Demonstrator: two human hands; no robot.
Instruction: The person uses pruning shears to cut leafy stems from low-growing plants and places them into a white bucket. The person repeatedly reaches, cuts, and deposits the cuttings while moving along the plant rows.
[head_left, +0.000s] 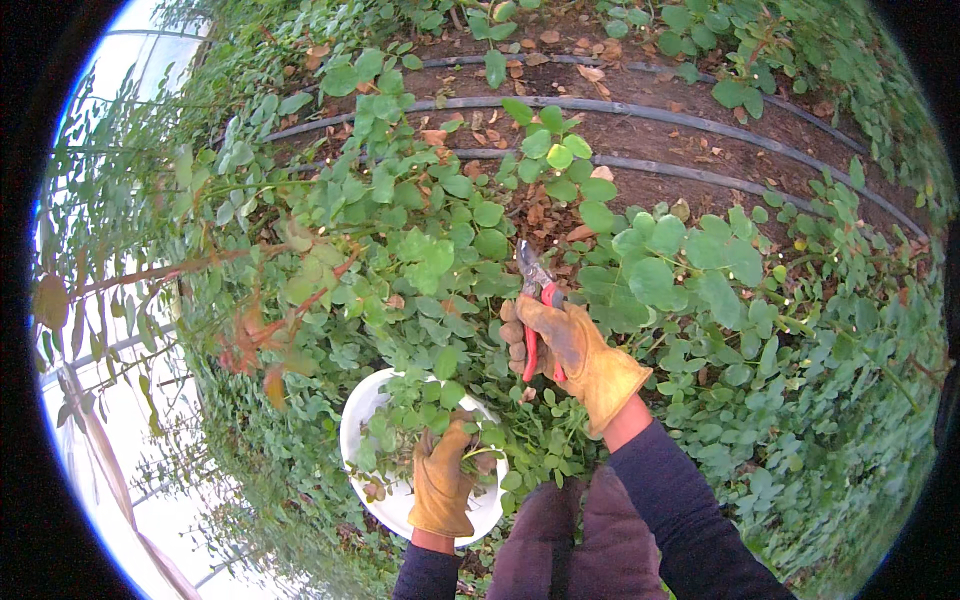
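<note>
Both hands wear tan leather work gloves. My right hand (570, 345) grips red-handled pruning shears (534, 270), their blades pointing away from me toward the foliage and soil. Over a white bucket (358, 420) at lower left, my left hand (444, 472) has its fingers closed around leafy green stems (405, 420). Some of those cuttings hang across the bucket's rim, and part of the inside is hidden by leaves and glove. Green leafy bushes (420, 259), which look like roses, surround both hands.
Black irrigation pipes (600, 106) run across brown soil (675, 180) strewn with dry leaves. A reddish stem (300, 307) sticks out at left, near my view. Translucent greenhouse sheeting (112, 480) and its frame border the left side. Dense foliage (750, 420) fills the right.
</note>
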